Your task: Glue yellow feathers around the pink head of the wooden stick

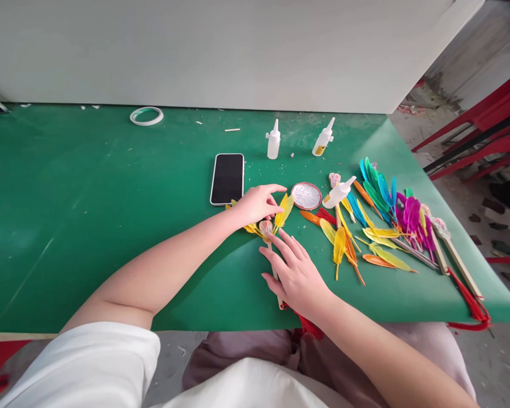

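On the green table in front of me lies a fan-like piece with a wooden stick handle (275,283), a round ornament (266,228) at its top and yellow feathers spreading from it. My left hand (258,205) reaches over its top. The thumb and a curled finger meet at the edge of a yellow feather (284,209), while the index finger points out to the right. My right hand (300,275) lies across the handle with fingers spread, fingertips close to the ornament. A red tassel (309,327) hangs below the right wrist, over the table edge.
A phone (227,178), a glue-filled lid (306,195) and a tape roll (147,116) lie beyond my hands. Two white bottles (273,141) stand behind; another bottle (339,192) leans among loose feathers (382,232) at right. Finished-looking sticks (459,258) lie near the right edge.
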The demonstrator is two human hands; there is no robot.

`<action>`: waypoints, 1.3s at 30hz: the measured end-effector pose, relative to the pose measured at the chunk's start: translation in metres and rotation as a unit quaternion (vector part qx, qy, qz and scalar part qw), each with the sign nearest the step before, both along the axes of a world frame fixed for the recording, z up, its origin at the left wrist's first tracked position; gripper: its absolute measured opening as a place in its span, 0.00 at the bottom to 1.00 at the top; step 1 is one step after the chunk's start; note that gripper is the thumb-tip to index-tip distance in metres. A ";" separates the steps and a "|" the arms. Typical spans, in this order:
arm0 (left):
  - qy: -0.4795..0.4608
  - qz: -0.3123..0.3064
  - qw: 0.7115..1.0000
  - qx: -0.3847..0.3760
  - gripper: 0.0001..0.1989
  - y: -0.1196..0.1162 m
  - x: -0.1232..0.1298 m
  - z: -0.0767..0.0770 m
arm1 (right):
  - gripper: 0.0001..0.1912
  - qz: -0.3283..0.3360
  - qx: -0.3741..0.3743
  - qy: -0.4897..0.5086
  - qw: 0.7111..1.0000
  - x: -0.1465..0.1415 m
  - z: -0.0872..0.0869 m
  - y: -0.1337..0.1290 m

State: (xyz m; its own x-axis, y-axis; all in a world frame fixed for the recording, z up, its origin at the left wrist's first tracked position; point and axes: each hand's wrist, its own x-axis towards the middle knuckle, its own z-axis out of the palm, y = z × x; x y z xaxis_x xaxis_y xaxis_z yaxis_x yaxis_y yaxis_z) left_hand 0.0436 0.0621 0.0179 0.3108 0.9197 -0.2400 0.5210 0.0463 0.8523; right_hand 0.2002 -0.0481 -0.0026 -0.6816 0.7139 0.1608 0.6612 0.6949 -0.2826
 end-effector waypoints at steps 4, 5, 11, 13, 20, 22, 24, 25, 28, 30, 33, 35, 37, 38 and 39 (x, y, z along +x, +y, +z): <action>0.017 -0.011 0.999 0.031 0.26 0.002 -0.002 -0.002 | 0.20 0.001 0.000 0.001 1.000 0.000 0.000 -0.001; 0.028 -0.013 0.998 0.045 0.26 0.002 -0.002 -0.002 | 0.20 0.002 -0.001 0.001 1.000 0.000 0.000 -0.001; 0.060 -0.013 0.996 0.070 0.26 0.004 -0.005 0.000 | 0.20 0.003 -0.003 0.004 1.000 0.001 0.000 -0.001; 0.061 -0.012 0.996 0.066 0.26 0.004 -0.004 0.000 | 0.20 0.004 -0.003 0.006 1.000 0.001 -0.001 -0.001; 0.057 -0.012 0.997 0.056 0.26 0.004 -0.003 0.001 | 0.20 0.008 -0.004 0.006 1.000 0.002 -0.001 -0.001; 0.057 -0.014 0.997 0.054 0.26 0.005 -0.003 0.001 | 0.21 0.005 -0.004 0.010 1.000 0.002 0.000 -0.002; 0.057 -0.015 0.997 0.052 0.26 0.005 -0.004 0.002 | 0.22 -0.012 0.000 0.023 1.000 0.002 0.000 -0.002; 0.057 -0.016 0.997 0.051 0.25 0.005 -0.004 0.002 | 0.24 -0.025 0.005 0.033 0.999 0.002 -0.001 -0.002; 0.052 -0.016 0.997 0.048 0.25 0.005 -0.003 0.004 | 0.29 -0.059 0.018 0.054 0.997 0.003 -0.004 -0.001; 0.050 -0.016 0.998 0.044 0.25 0.004 -0.003 0.004 | 0.30 -0.063 0.021 0.054 0.996 0.003 -0.005 -0.001; 0.049 -0.015 0.998 0.044 0.25 0.004 -0.003 0.005 | 0.28 -0.058 0.023 0.046 0.997 0.003 -0.006 -0.001; 0.049 -0.015 0.998 0.047 0.26 0.004 -0.002 0.004 | 0.28 -0.058 0.025 0.038 0.997 0.003 -0.006 -0.001; 0.050 -0.017 0.997 0.051 0.26 0.005 -0.002 0.004 | 0.30 -0.061 0.026 0.027 0.997 0.002 -0.005 -0.001; 0.050 -0.018 0.997 0.053 0.25 0.005 -0.002 0.004 | 0.31 -0.064 0.025 0.022 0.997 0.002 -0.005 -0.001; 0.050 -0.019 0.997 0.054 0.25 0.005 -0.003 0.004 | 0.32 -0.065 0.025 0.017 0.997 0.002 -0.005 -0.001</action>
